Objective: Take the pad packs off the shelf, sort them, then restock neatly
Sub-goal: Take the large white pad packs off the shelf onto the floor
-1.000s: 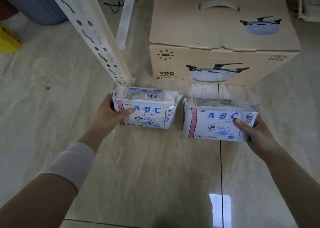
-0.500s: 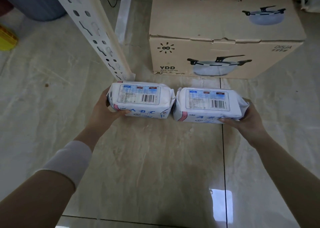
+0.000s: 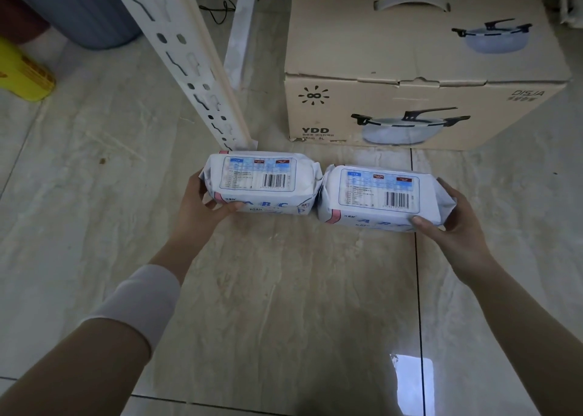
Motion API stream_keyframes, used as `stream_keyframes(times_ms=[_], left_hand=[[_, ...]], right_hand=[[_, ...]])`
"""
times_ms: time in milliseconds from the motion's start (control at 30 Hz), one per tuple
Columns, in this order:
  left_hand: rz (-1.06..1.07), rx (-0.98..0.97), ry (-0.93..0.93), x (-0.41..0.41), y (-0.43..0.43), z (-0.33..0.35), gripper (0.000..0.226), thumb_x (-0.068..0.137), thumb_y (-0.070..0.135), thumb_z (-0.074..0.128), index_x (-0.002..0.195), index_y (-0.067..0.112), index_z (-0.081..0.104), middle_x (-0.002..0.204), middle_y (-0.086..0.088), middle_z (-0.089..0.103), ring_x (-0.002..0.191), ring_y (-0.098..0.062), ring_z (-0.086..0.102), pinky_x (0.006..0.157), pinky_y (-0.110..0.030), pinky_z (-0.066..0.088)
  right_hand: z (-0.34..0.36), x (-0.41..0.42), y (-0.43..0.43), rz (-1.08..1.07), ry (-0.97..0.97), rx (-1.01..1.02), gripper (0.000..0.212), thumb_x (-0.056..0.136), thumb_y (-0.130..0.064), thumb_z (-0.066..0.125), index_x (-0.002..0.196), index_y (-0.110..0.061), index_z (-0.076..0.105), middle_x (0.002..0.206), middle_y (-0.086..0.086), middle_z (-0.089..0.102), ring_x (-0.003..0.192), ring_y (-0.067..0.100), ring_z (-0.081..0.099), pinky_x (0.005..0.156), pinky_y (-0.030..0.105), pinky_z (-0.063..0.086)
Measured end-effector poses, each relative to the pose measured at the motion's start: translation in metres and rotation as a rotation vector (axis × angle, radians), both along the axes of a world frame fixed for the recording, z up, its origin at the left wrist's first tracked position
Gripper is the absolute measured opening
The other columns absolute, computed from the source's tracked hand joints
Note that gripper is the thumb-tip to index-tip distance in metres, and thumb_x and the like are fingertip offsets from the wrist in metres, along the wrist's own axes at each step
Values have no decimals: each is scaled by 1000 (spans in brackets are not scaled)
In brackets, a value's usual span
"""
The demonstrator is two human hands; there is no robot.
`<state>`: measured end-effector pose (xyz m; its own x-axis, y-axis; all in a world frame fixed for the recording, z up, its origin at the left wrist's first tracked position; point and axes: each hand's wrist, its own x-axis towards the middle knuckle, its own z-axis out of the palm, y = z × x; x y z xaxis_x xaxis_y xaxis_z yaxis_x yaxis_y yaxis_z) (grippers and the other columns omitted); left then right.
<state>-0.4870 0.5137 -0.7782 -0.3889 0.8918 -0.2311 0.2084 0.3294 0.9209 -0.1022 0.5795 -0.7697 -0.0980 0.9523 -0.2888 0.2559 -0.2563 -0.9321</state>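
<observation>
Far side: cardboard box (image 3: pixel 410 112) is blocking passage | Far left: slotted shelf post (image 3: pixel 202 106) is standing in the way | Near side: floor (image 3: pixel 284 289) is lying open for reach

I hold two pad packs side by side: left pack (image 3: pixel 263 183) before the shelf post (image 3: pixel 192 68), right pack (image 3: pixel 378 197) before the cardboard box (image 3: pixel 419 68).

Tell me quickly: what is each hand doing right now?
Left hand: holds the left pad pack.
Right hand: holds the right pad pack.

Glossy plastic-wrapped pad packs (image 3: pixel 321 188), polished marble-look tile floor (image 3: pixel 284 289), matt cardboard box (image 3: pixel 410 52), painted metal upright (image 3: pixel 189 68).
</observation>
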Motion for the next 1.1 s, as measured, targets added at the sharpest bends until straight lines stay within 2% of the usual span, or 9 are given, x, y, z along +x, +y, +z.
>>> stream_keyframes(times_ms=[67,133,333,500,633,767,900,1033,1100], left_hand=[[2,15,11,1,5,-1,69,71,-6,73,131,2,39,122,-2,55,100,12,56,78,-9,47],[-9,17,29,-2,10,-2,66,73,-7,71,130,1,40,118,2,56,99,14,56,77,-6,45],[-52,16,66,-13,14,-5,64,74,-2,73,131,5,42,126,-3,57,112,-3,55,81,-8,46],[-8,22,38,-9,11,-6,66,73,-2,73,131,4,40,119,6,56,102,14,54,80,-5,45],[-7,41,-4,-5,13,-4,48,81,5,67,124,14,50,116,13,63,107,4,57,88,-15,49],[5,59,-26,-10,18,-7,51,83,10,67,130,6,46,127,-5,58,118,-15,55,80,-13,49],[-24,45,-47,-14,19,-9,51,83,11,68,130,8,47,127,-6,59,118,-18,55,77,-13,49],[-84,41,-90,-18,18,-6,63,76,29,71,132,12,47,128,-6,58,119,-20,55,84,-26,53],[-102,34,-89,-18,18,-5,61,78,26,70,133,13,46,129,-5,58,119,-20,55,85,-28,53]], right_hand=[[1,-5,2,-15,-9,14,66,70,-15,75,129,-19,45,125,-5,56,113,6,54,80,11,50],[1,-9,6,-26,-4,20,60,72,-13,75,125,-18,47,119,-5,58,109,4,55,76,8,49],[2,-16,14,-32,24,21,56,74,-9,74,123,-16,48,112,-12,57,105,3,55,73,9,48],[1,-14,15,-73,39,31,55,74,-8,74,123,-13,49,117,-1,57,104,5,56,72,10,49],[1,-11,15,-104,52,34,56,74,-9,74,123,-14,49,122,2,57,111,12,56,72,11,49],[2,-14,17,-74,55,25,57,74,-9,74,124,-15,47,123,2,57,114,14,54,74,11,50],[3,-20,18,-64,54,28,55,73,-7,74,120,-19,47,117,-2,57,110,12,54,73,8,48],[2,-25,16,-43,55,27,55,73,-9,74,119,-20,46,117,-5,56,110,10,54,71,8,48],[1,-27,14,-41,63,21,54,73,-10,74,118,-21,46,115,-8,57,110,9,55,71,9,48]])
